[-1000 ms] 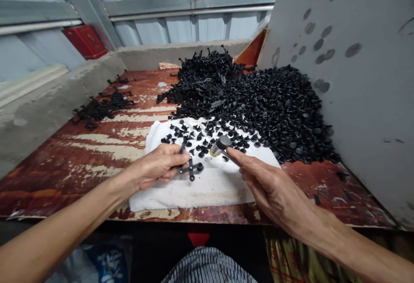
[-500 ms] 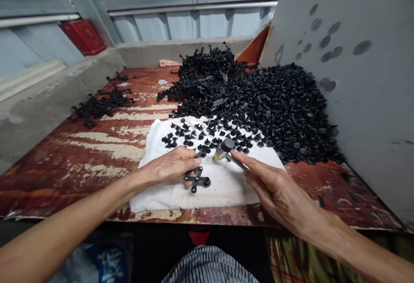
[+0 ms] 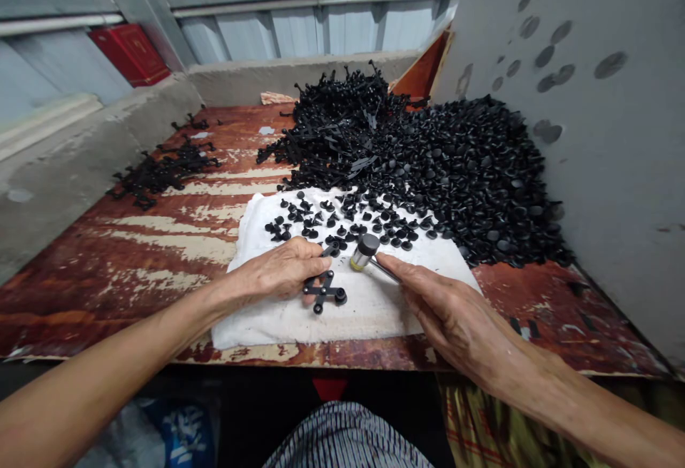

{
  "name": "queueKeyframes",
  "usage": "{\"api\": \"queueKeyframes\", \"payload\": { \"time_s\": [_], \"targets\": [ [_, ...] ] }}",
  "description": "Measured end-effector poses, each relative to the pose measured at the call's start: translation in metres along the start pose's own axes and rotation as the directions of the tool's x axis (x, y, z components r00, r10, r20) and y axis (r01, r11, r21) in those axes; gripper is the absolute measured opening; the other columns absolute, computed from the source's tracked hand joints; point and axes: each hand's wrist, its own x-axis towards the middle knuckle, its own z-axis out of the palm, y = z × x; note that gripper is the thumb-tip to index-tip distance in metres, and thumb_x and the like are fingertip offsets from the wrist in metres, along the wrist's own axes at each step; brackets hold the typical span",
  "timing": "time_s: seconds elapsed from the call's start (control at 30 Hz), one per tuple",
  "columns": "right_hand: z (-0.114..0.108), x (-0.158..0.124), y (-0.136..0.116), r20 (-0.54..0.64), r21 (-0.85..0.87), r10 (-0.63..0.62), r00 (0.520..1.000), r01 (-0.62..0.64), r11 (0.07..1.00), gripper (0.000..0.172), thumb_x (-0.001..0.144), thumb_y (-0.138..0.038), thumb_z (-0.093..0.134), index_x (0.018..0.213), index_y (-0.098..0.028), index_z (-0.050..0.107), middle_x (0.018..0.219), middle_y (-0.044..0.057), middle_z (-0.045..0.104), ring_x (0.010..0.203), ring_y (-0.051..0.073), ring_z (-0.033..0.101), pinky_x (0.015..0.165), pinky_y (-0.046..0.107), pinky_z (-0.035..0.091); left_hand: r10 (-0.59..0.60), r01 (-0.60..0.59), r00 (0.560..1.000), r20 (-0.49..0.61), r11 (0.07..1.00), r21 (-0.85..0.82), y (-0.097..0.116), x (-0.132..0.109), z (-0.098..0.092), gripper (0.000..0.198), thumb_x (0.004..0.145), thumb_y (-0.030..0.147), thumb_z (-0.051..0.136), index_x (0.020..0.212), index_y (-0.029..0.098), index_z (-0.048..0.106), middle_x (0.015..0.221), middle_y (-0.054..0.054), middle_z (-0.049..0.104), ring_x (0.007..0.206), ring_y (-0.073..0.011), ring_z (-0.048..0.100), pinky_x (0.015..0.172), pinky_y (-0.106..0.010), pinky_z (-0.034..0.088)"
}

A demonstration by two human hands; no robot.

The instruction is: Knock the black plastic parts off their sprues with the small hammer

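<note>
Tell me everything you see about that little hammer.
The hammer has a cylindrical head with a black upper face, a silvery, metal-looking middle and a yellowish lower end. Its slim, shiny shank runs into the right hand, which hides the rest. The tilted head is over the white cloth, near scattered black pieces; contact is unclear.

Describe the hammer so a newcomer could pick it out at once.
A white cloth lies on the red-brown table. Over the cloth, the right hand holds a hammer by its silver handle. Unlike the black parts scattered behind it, its head combines a black cap, silver body and yellow end.
</note>
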Motion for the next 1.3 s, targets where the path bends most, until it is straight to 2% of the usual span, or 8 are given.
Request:
{"api": "queueKeyframes", "payload": {
  "time_s": [0.3,0.47,0.57,0.7,0.9,1.03,1.2,1.3],
  "targets": [
    [-0.002,0.002,0.001,0.026,0.007,-0.002,1.0,0.002,1.0,0.05,0.09,-0.006,0.035,0.137,-0.01,0.053,0.105,0.017,0.075,0.086,0.024,0.074,0.076,0.041,0.062,-0.038,0.039,0.999,0.008,0.998,-0.046,-0.005,0.001,-0.003,0.047,0.081,0.058,0.054,0.058,0.017,0.054,0.044,-0.002,0.055,0.034,-0.0051,0.028,0.035,-0.021,0.019],
    [-0.008,0.012,-0.006,-0.069,0.057,-0.048,0.996,0.052,0.997,0.051,0.091,-0.007,0.037,0.14,-0.011,0.05,0.111,0.017,0.072,0.088,0.023,0.072,0.077,0.038,0.061,-0.084,0.084,0.996,0.01,0.99,-0.11,-0.003,0.001,-0.003,0.043,0.08,0.054,0.057,0.056,0.019,0.052,0.045,-0.002,0.055,0.032,-0.0048,0.025,0.033,-0.023,0.015],
    [-0.007,0.024,-0.009,-0.129,0.02,-0.076,0.989,0.079,0.997,0.057,0.09,-0.007,0.037,0.146,-0.014,0.043,0.103,0.014,0.072,0.078,0.021,0.069,0.069,0.036,0.06,-0.116,0.115,0.993,-0.001,0.991,-0.069,0.002,0.002,-0.002,0.042,0.081,0.05,0.056,0.053,0.019,0.05,0.042,-0.001,0.052,0.031,-0.0053,0.024,0.033,-0.023,0.015],
    [-0.003,0.035,-0.008,-0.006,-0.128,-0.077,0.997,0.076,0.989,0.064,0.083,-0.005,0.038,0.146,-0.018,0.045,0.078,0.006,0.065,0.053,0.016,0.056,0.051,0.029,0.053,-0.071,0.07,0.998,0.0,0.997,-0.04,0.001,0.001,-0.002,0.044,0.083,0.049,0.054,0.051,0.019,0.051,0.043,-0.001,0.052,0.032,-0.0055,0.027,0.034,-0.023,0.018],
    [-0.01,0.037,-0.016,-0.118,-0.044,-0.101,0.988,0.097,0.994,0.066,0.086,-0.005,0.036,0.151,-0.016,0.037,0.083,0.008,0.064,0.062,0.019,0.057,0.058,0.031,0.053,-0.062,0.061,0.998,-0.003,0.997,-0.046,-0.003,0.0,-0.004,0.044,0.083,0.048,0.055,0.051,0.019,0.051,0.042,0.0,0.052,0.032,-0.0052,0.028,0.034,-0.022,0.019],
    [-0.009,0.038,-0.015,0.046,-0.159,-0.074,0.996,0.081,0.984,0.069,0.079,-0.003,0.038,0.145,-0.019,0.047,0.071,0.004,0.061,0.046,0.015,0.048,0.044,0.027,0.048,-0.047,0.052,0.998,0.042,0.993,-0.109,-0.006,0.001,-0.004,0.043,0.083,0.049,0.055,0.053,0.019,0.052,0.044,0.0,0.053,0.031,-0.0049,0.026,0.033,-0.023,0.017],
    [-0.01,0.036,-0.014,-0.137,-0.053,-0.059,0.989,0.052,0.997,0.062,0.09,-0.008,0.035,0.15,-0.024,0.039,0.083,0.007,0.065,0.062,0.018,0.059,0.059,0.032,0.056,-0.082,0.084,0.996,0.029,0.995,-0.062,-0.007,0.003,-0.003,0.042,0.084,0.047,0.054,0.053,0.018,0.052,0.043,0.001,0.052,0.03,-0.0051,0.025,0.033,-0.023,0.017],
    [-0.007,0.031,-0.012,0.071,-0.108,-0.041,0.997,0.049,0.993,0.069,0.081,-0.005,0.038,0.149,-0.018,0.041,0.076,0.007,0.064,0.05,0.017,0.054,0.05,0.033,0.054,-0.077,0.079,0.997,0.032,0.995,-0.063,-0.005,0.004,-0.003,0.043,0.083,0.049,0.055,0.053,0.018,0.052,0.041,0.001,0.05,0.031,-0.0052,0.025,0.033,-0.023,0.016]
  ]
}}
